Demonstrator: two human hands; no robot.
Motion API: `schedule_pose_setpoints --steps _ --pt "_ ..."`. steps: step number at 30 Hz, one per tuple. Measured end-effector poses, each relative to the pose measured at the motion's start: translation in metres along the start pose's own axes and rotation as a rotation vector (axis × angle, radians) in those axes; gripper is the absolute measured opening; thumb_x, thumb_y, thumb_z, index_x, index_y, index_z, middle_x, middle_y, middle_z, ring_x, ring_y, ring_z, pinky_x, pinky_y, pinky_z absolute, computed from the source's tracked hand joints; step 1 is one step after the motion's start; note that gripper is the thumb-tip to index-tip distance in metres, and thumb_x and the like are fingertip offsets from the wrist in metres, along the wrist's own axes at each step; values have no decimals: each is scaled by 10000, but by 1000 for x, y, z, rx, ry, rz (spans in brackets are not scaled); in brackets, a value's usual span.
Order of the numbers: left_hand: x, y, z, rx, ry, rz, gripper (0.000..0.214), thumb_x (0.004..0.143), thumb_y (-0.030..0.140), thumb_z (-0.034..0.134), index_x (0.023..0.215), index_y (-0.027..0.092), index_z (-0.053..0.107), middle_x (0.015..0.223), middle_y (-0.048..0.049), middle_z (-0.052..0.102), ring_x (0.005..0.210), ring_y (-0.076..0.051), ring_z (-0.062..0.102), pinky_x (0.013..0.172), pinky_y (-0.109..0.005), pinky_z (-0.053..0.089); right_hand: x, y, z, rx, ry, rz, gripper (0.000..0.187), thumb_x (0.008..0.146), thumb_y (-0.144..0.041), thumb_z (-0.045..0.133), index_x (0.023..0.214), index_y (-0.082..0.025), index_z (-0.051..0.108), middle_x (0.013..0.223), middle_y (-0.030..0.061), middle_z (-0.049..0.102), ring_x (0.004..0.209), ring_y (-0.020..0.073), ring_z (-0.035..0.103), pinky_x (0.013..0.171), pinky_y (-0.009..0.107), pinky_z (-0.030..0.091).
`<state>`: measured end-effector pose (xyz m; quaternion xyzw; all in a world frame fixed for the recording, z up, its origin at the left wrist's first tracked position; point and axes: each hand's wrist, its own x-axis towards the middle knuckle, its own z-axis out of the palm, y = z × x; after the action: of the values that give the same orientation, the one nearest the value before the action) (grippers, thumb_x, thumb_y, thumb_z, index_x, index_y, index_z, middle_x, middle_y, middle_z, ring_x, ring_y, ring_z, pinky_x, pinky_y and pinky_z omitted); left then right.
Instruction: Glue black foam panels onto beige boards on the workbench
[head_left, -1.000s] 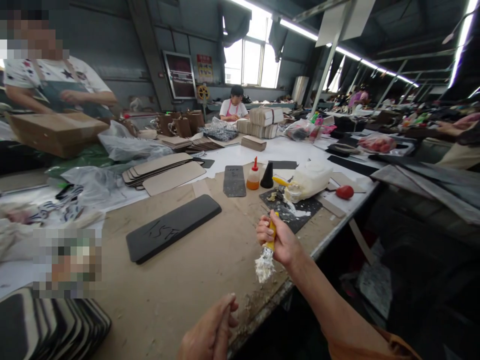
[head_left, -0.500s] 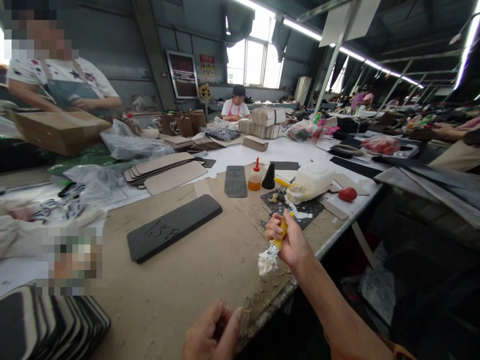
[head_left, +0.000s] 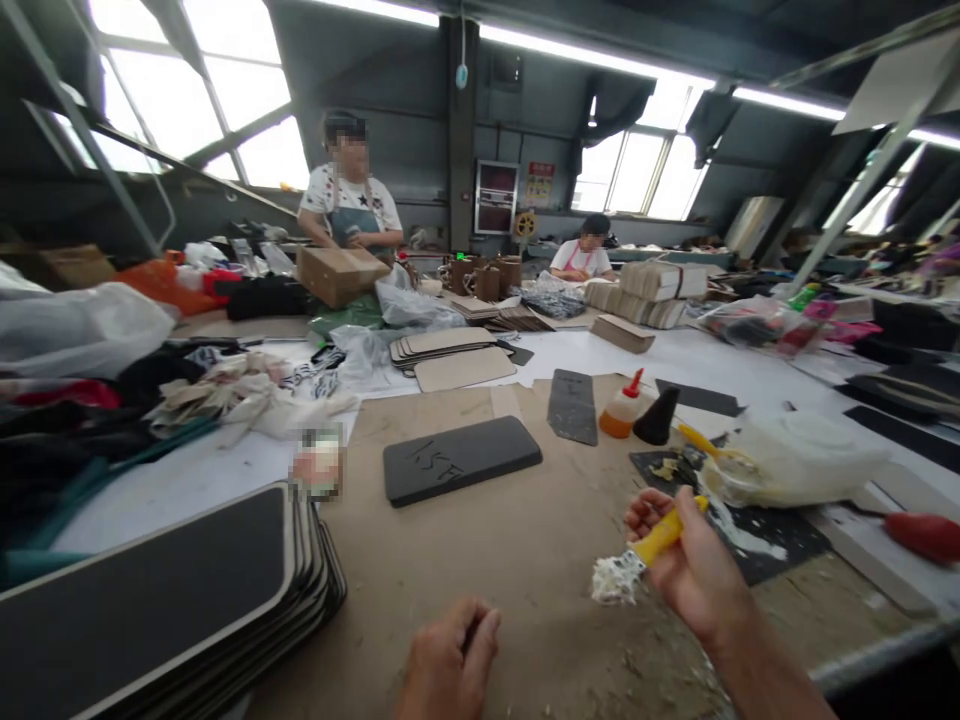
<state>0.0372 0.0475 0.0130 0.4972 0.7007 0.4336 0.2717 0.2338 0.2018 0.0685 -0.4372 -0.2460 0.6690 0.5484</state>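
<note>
My right hand (head_left: 690, 565) is closed around the yellow handle of a glue brush (head_left: 664, 535), whose bristles are caked with white paste and point left above the brown board. Low in the middle, my left hand (head_left: 454, 655) is loosely curled, thumb against the fingers, with nothing visible in it. Beyond it lies a flat dark panel (head_left: 461, 460) with handwritten marks. A stack of dark panels with pale edges (head_left: 172, 590) stands at the left. Right of my brush hand, an open white plastic jug (head_left: 810, 455) lies on its side, with another yellow-handled brush (head_left: 697, 440) at its mouth.
A red-tipped bottle of amber liquid (head_left: 621, 410) stands beside a black cone (head_left: 657, 418). A red object (head_left: 922, 537) lies near the right edge. Cloth scraps (head_left: 240, 390) and plastic bags fill the left. Two people work across the table, one behind a cardboard box (head_left: 341, 275).
My view has turned left, so the table's things appear farther right and more of the panel stack shows. The brush stays in my right hand; my left hand stays curled.
</note>
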Motion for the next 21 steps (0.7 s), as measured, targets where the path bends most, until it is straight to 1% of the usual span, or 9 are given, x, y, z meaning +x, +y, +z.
schedule_pose_setpoints --steps 3,5,7,9,12,14,17,19,21 --pt "34 -9 -23 38 179 2 337 772 354 411 991 179 598 925 -95 686 842 -204 642 789 -334 500 11 7 25 -83 37 23 309 877 -398 455 689 -181 568 669 6 582 562 83 537 503 171 457" --pt "57 -16 -35 86 305 -45 478 751 350 412 1156 118 511 1129 -154 610 1033 -242 581 908 -402 455 19 10 43 -174 -53 35 307 827 -412 538 635 -173 529 596 -7 549 523 80 518 487 170 442" --pt "79 -26 -44 151 410 -82 564 743 369 414 1219 67 446 1227 -187 532 1153 -267 496 982 -431 396 31 13 59 -343 -150 43 333 780 -448 582 615 -176 480 530 -30 497 470 79 490 454 181 417" --pt "98 -37 -50 208 470 -89 596 745 390 414 1226 38 427 1250 -205 499 1196 -284 447 1019 -441 354 48 17 72 -633 -203 7 348 796 -486 529 639 -184 456 503 -50 457 409 66 437 405 175 356" --pt "118 -53 -53 283 510 -123 621 756 406 410 1223 -4 416 1227 -235 497 1178 -307 452 1013 -446 355 82 28 87 -1004 -192 -69 331 819 -467 473 648 -185 475 478 -50 445 357 61 371 367 177 274" --pt "127 -60 -52 329 526 -165 629 765 401 406 1224 -30 406 1213 -251 501 1157 -316 467 997 -436 370 107 38 94 -1113 -163 -105 295 780 -412 544 595 -189 485 461 -26 460 403 98 445 399 207 307" --pt "137 -65 -50 418 512 -180 604 769 382 416 1195 -45 434 1161 -253 535 1102 -326 501 968 -422 389 138 52 98 -1272 -121 -184 267 699 -333 637 528 -204 477 512 29 517 663 206 592 549 264 395" --pt "143 -65 -51 479 507 -186 585 765 377 428 1177 -37 456 1111 -238 563 1065 -326 517 946 -419 398 152 59 97 -1353 -106 -211 269 663 -338 662 520 -209 475 565 48 540 802 258 594 633 301 406" --pt "149 -64 -55 486 501 -239 578 767 388 434 1182 -13 460 1064 -217 586 1033 -320 531 916 -415 413 160 63 94 -1405 -103 -209 307 635 -390 676 511 -213 458 570 44 527 802 273 585 644 319 399"
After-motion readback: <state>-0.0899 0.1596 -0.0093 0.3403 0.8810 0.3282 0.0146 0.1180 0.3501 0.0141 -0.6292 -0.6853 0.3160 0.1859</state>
